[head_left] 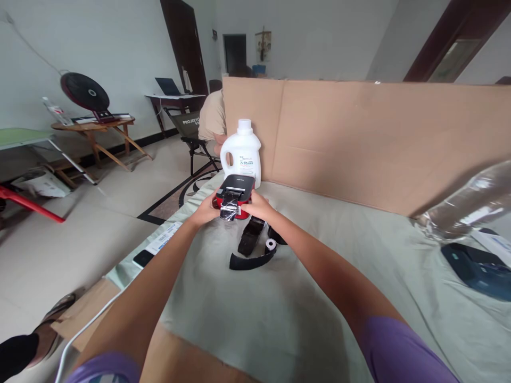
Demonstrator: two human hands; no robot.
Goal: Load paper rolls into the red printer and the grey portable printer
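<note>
Between my two hands is a red and black label printer [244, 183], with a shiny black strip [229, 206] hanging out of its front. My left hand [206, 209] grips its left side, and my right hand [258, 204] is closed on its right side near the front corner. Just behind the printer stands a white detergent jug [245, 146] with a handle. Closer to me on the cloth lie black ribbon pieces [251, 238], one of them curved, beside a small white-cored roll [270, 244]. The undersides of my fingers are hidden.
A tall cardboard panel [339, 133] walls off the back of the cloth-covered table [255, 319]. To the right are a clear plastic-wrapped roll [467, 205] and a dark blue device [479, 271]. A phone [142, 258] and white power strip [163, 238] lie at the left edge. Behind sits a person [213, 117].
</note>
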